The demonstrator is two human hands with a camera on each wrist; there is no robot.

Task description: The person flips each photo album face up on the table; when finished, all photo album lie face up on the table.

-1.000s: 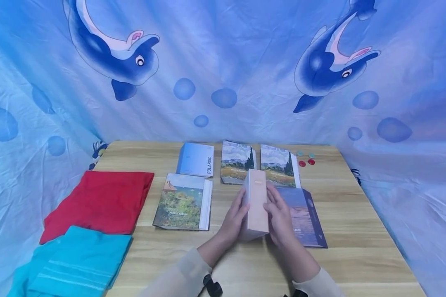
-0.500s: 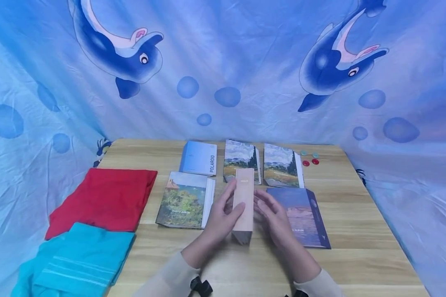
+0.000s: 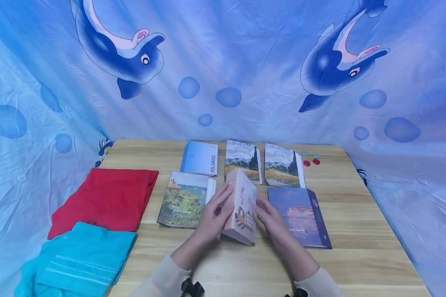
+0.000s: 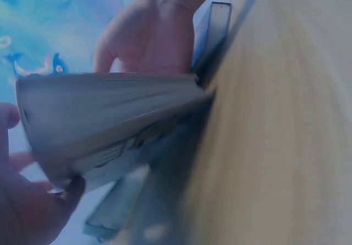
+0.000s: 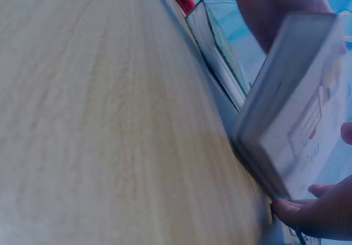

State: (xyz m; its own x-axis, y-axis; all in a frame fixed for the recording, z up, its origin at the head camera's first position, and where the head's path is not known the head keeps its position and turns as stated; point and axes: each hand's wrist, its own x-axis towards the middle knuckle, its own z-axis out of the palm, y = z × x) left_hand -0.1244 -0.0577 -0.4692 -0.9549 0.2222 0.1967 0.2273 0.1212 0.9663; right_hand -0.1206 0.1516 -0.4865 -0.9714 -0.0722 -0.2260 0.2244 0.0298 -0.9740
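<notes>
A thick pink photo album (image 3: 245, 206) with cartoon drawings on its cover stands tilted above the table, its spine turned to the left. My left hand (image 3: 213, 214) grips it along the spine, the thumb on the near side. Beside its cover, my right hand (image 3: 273, 220) has its fingers fairly straight at the right edge. In the left wrist view the page block of the pink album (image 4: 104, 107) faces the camera, close over the tabletop. The right wrist view shows fingertips of the right hand (image 5: 324, 212) by the lower corner of the cover.
On the wooden table (image 3: 357, 214) lie a green-garden photo album (image 3: 183, 202), a blue Polaroid album (image 3: 200, 159), two landscape albums (image 3: 241, 156) and a purple-blue photo album (image 3: 299, 218). Red cloth (image 3: 107, 200) and turquoise cloth (image 3: 81, 255) lie left. Small red and green discs (image 3: 311, 157) sit back right.
The pink album has shifted left and turned, so its drawn cover shows instead of its spine facing me. The left hand moved left with it; the right hand has loosened from its side.
</notes>
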